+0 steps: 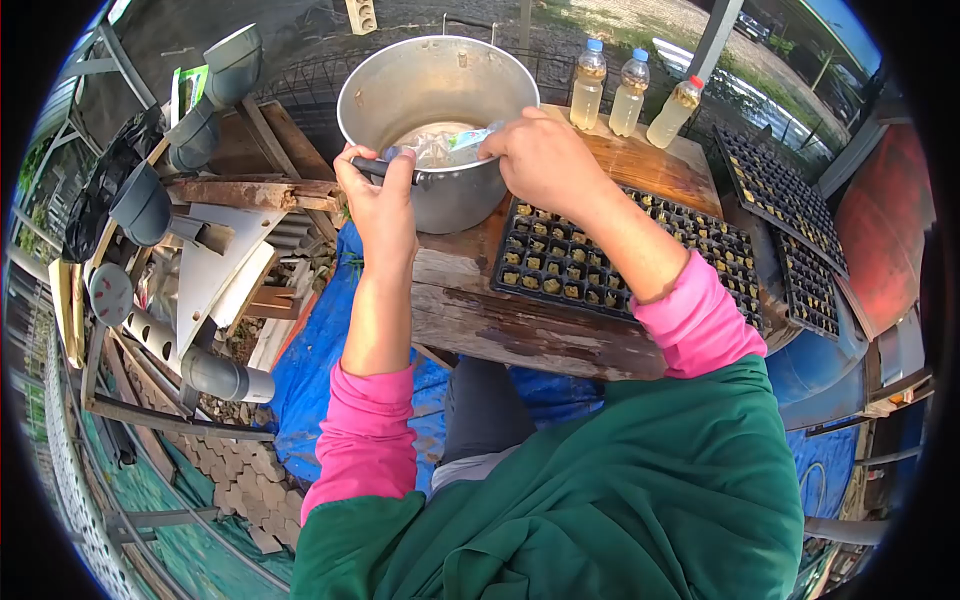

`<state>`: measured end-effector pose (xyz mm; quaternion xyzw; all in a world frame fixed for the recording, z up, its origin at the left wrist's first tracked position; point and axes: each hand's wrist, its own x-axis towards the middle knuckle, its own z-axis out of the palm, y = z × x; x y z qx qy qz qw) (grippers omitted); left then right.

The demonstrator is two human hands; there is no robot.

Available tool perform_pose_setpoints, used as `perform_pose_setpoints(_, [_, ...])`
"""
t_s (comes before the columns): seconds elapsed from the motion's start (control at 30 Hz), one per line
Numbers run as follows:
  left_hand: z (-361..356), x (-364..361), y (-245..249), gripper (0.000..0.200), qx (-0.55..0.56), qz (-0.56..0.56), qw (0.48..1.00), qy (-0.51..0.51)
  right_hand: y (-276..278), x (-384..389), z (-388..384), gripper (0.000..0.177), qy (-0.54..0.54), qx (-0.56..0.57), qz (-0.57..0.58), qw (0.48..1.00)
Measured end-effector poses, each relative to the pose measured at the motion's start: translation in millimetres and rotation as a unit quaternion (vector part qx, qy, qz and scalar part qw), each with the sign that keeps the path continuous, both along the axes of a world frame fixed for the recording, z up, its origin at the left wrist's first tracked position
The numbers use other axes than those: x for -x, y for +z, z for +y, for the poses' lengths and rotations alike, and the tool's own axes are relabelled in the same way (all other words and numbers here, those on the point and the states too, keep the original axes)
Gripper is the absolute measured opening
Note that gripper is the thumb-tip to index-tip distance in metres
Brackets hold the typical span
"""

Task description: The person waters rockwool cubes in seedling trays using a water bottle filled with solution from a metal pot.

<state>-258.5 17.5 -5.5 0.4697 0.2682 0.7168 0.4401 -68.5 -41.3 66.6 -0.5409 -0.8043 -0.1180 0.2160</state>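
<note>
A large metal pot [440,210] stands on the wooden table in front of me. At its near left rim, my left hand [380,195] is closed around a black handle [368,167]; what the handle belongs to cannot be made out. Over the near right rim, the fingers of my right hand [545,155] are closed on a clear plastic bag [440,150] with a blue and green print. Most of that bag hangs inside the pot, between my two hands. Under my right forearm lies a black seedling tray [560,270] with small pale plugs in its cells.
Several plastic bottles of cloudy yellowish liquid, one a blue-capped bottle [588,88], stand behind the tray. More seedling trays [780,195] sit at the right. Planks and grey pots [145,205] crowd the left side. A blue tarp [330,350] covers ground below the wooden table [480,330].
</note>
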Motion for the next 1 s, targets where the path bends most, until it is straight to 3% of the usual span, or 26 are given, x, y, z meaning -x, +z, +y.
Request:
perform_pose_setpoints(0.1, [-21, 0, -3, 0.038, -0.043, 0.024, 0.999, 0.022, 26, 6, 12, 0.033, -0.05, 0.1, 0.052, 0.992])
perform_pose_setpoints(0.17, [-31, 3, -4, 0.038, -0.061, 0.029, 0.997, 0.03, 31, 6, 30, 0.033, -0.028, 0.094, 0.068, 0.993])
perform_pose_setpoints(0.3, [-37, 5, -15, 0.039, -0.104, 0.069, 0.991, 0.057, 29, 21, 75, 0.029, -0.007, 0.161, 0.005, 0.987])
perform_pose_setpoints(0.37, [-46, 3, -16, 0.04, -0.115, 0.072, 0.989, 0.055, 22, 35, 91, 0.038, -0.081, 0.248, -0.056, 0.964])
perform_pose_setpoints(0.4, [-51, 1, -17, 0.04, -0.123, 0.081, 0.987, 0.058, 18, 40, 99, 0.038, -0.08, 0.247, -0.057, 0.964])
perform_pose_setpoints(0.47, [-63, -2, -16, 0.041, -0.133, 0.113, 0.982, 0.07, 9, 49, 110, 0.058, -0.054, 0.256, -0.121, 0.958])
perform_pose_setpoints(0.57, [-69, -5, -22, 0.042, -0.137, 0.124, 0.979, 0.08, -6, 54, 118, 0.072, -0.044, 0.272, -0.112, 0.955])
perform_pose_setpoints(0.67, [-74, -4, -27, 0.042, -0.149, 0.142, 0.975, 0.086, -21, 52, 127, 0.079, -0.062, 0.291, -0.129, 0.946])
perform_pose_setpoints(1.0, [-82, -12, -38, 0.042, -0.175, 0.154, 0.969, 0.088, -44, 40, 127, 0.076, -0.038, 0.281, -0.139, 0.949])
